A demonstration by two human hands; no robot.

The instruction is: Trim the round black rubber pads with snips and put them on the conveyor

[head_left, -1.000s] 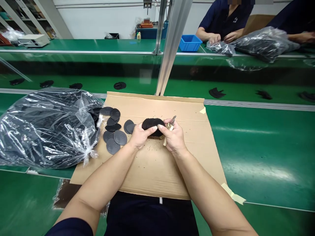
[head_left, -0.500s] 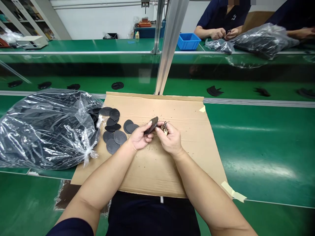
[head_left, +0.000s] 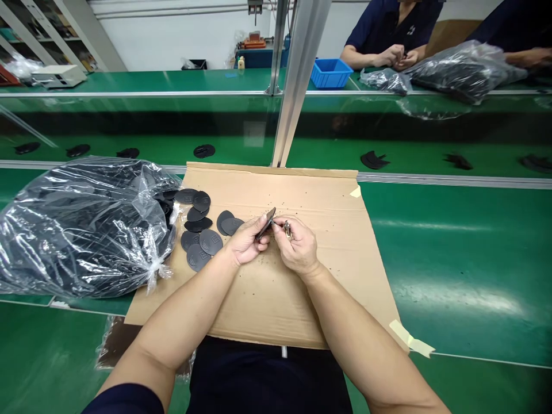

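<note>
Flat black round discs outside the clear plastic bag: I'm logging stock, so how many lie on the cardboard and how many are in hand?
Flat black discs on the brown cardboard sheet: 9
Black disc in the left hand: 1
Total: 10

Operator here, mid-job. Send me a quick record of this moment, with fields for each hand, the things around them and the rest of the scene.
left hand: the left hand holds a dark round disc, edge-on
right hand: the right hand pinches a small metal tool beside the disc
things: loose dark discs lie on a cardboard sheet, left of the hands; a clear plastic bag of dark pieces lies further left
rest: green bench under the sheet; beyond it, a co-worker near a blue plastic bin
</note>
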